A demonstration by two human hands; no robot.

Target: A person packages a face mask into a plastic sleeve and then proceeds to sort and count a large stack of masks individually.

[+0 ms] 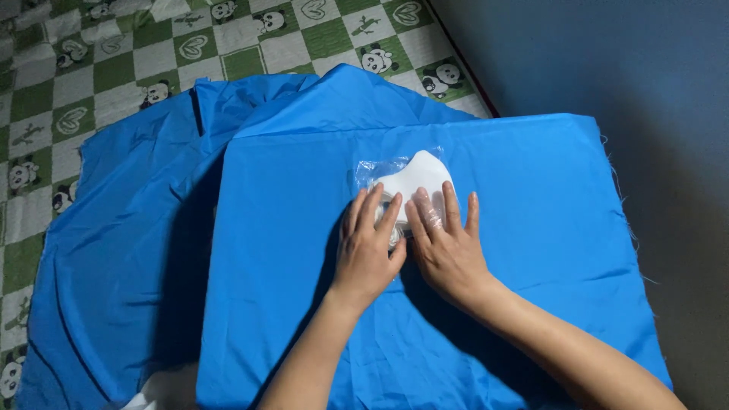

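Note:
A white curved piece in a clear plastic bag point(410, 176) lies on a folded sheet of bright blue fabric point(524, 212). My left hand point(367, 249) rests flat on the bag's near left side, fingers spread. Beside it, my right hand point(448, 243) presses flat on the bag's near right side, fingers apart and pointing away from me. The two hands almost touch at the thumbs. Neither hand grips anything; both lie palm down on the plastic.
More of the blue fabric point(121, 250) spreads loosely to the left over a green and white checked mat with panda pictures point(114, 68). A dark grey-blue floor point(645, 61) runs along the right. A bit of white cloth point(163, 389) shows at the bottom left.

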